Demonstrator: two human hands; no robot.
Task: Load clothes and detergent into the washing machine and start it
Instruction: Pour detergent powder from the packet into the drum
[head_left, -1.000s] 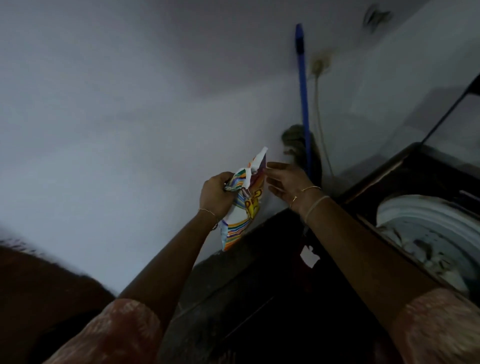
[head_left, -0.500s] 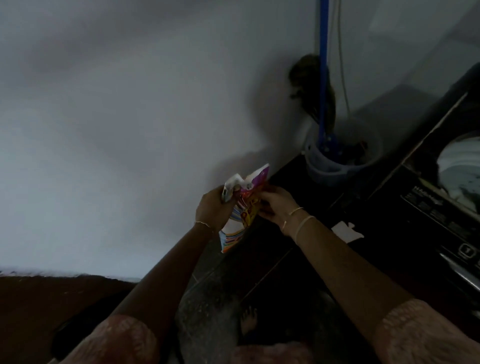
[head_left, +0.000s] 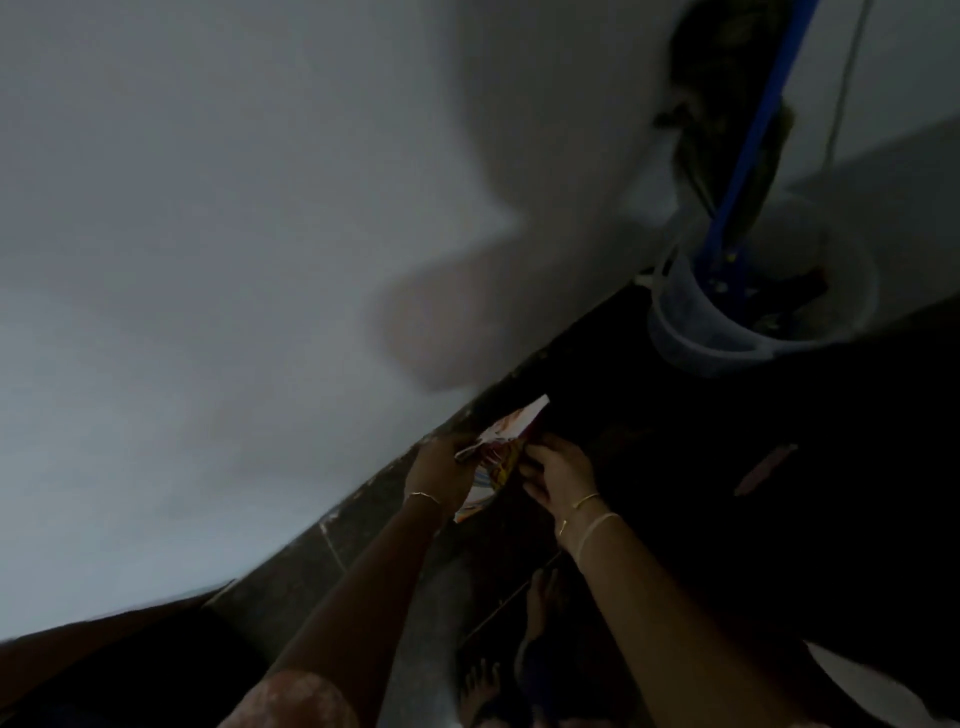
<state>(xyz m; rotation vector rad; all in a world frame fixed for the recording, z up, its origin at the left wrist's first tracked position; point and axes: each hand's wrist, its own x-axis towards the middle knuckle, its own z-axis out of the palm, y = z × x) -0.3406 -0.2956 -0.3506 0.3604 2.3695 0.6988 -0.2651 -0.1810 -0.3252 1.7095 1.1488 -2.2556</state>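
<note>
Head view: both hands pinch a crumpled, multicoloured detergent packet (head_left: 501, 457)

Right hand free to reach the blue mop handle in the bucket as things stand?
Probably not right away. The right hand is pinching the top of the detergent packet together with the left hand. The blue mop handle stands apart in the bucket, nothing between, so it would have to let go first.

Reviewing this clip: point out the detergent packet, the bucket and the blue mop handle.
detergent packet (head_left: 503, 451): head view, on its printed front between the two hands.
bucket (head_left: 691, 338): head view, on its pale outer wall, lower left.
blue mop handle (head_left: 763, 109): head view, on the mid shaft above the bucket.
</note>
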